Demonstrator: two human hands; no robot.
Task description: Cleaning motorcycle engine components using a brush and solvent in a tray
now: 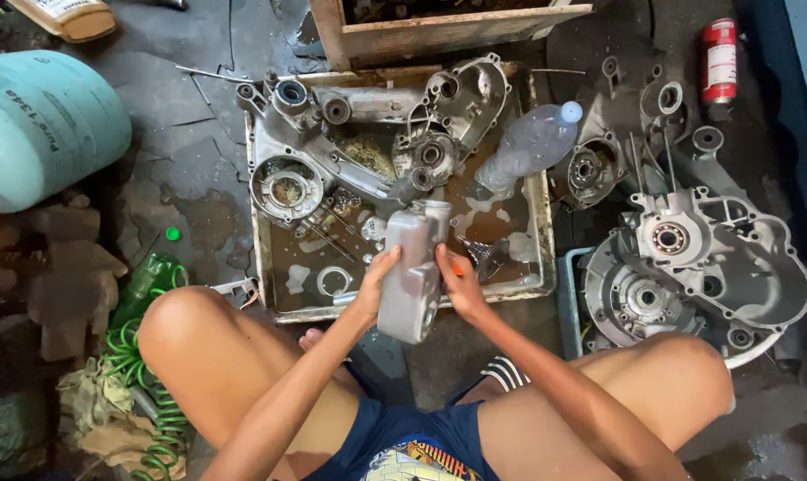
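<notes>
In the head view, a person is squatting on the concrete floor (199, 169) and holding a grey cast-metal engine cover (412, 267) over the near edge of a shallow metal tray (539, 267). The cover's long axis is running roughly away from the person, tilted slightly to the right, with its rounded top end pointing toward the far side of the tray and its lower end pointing back toward the knees. The left hand (375, 283) is gripping the cover's left flank, fingers closed against it. The right hand (460, 283) is pressing on the right flank, and something small and orange is showing at its fingers; what it is cannot be told. In the tray, a large crankcase half (332, 134) is lying in brown liquid beside a clear plastic bottle (528, 147). More crankcase pieces (697, 258) are lying on the floor to the right.
</notes>
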